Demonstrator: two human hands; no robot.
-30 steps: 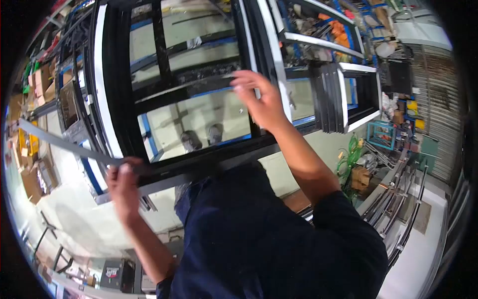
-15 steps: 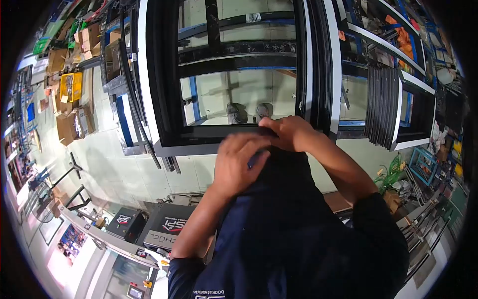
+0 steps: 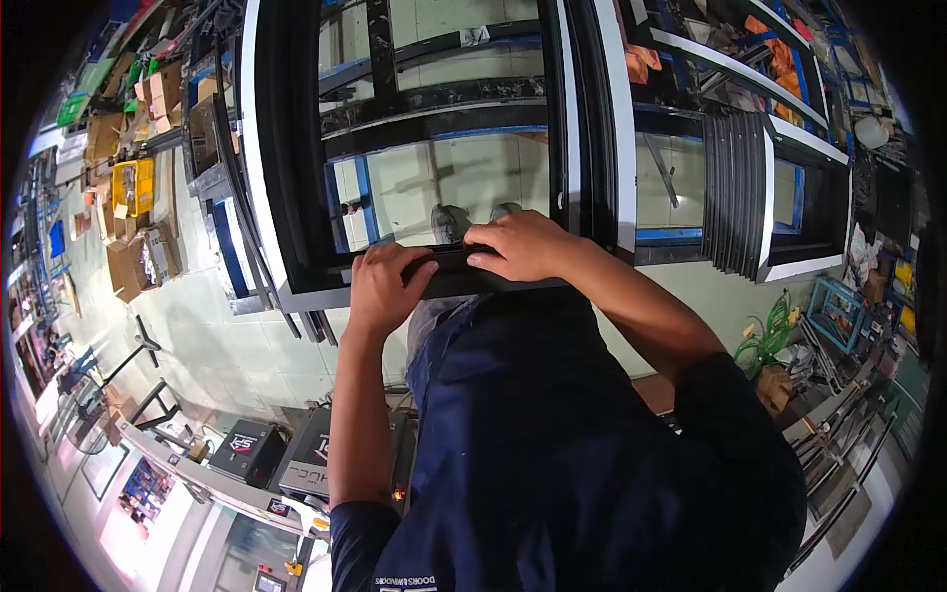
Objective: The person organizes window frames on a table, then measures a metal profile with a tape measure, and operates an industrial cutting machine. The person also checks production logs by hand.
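A large black window frame with white-faced sides lies across the work stand in front of my body. My left hand rests on its near rail, fingers curled over the inner edge and thumb bent toward the right. Close beside it, my right hand grips the same rail, its fingertips and thumb pointing left. A short dark stretch of rail shows between the two hands. Whether a thin strip lies under the fingertips cannot be made out.
Right of the frame stands a smaller frame beside stacked black profiles. Long dark bars lean along the left side. Cardboard boxes and a yellow crate are farther left. Black cases sit behind at lower left.
My left hand has moved left and down onto the rail, away from my right hand. My right hand has shifted left. The view has shifted, so the frame appears farther left.
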